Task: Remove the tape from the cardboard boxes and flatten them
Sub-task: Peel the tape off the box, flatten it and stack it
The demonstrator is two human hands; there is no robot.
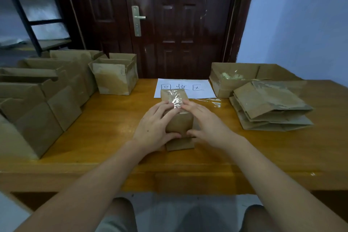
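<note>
Box [178, 118] at frame centre on the table [105, 137], likely light, stiff. Left hand [156, 126] and right hand [205, 124] grip its sides, fingertips at crinkled tape [175, 100]; peel from there.

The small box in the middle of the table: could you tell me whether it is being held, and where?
Yes. The left hand and right hand grip the small taped box by its opposite sides, fingers reaching the clear tape on top.

You have a small brown cardboard box [178, 117] lying mid-table with crinkled clear tape [176, 100] across its top, uncollapsed boxes [56, 88] ranked at left, and flattened ones [271, 107] stacked at right.
</note>
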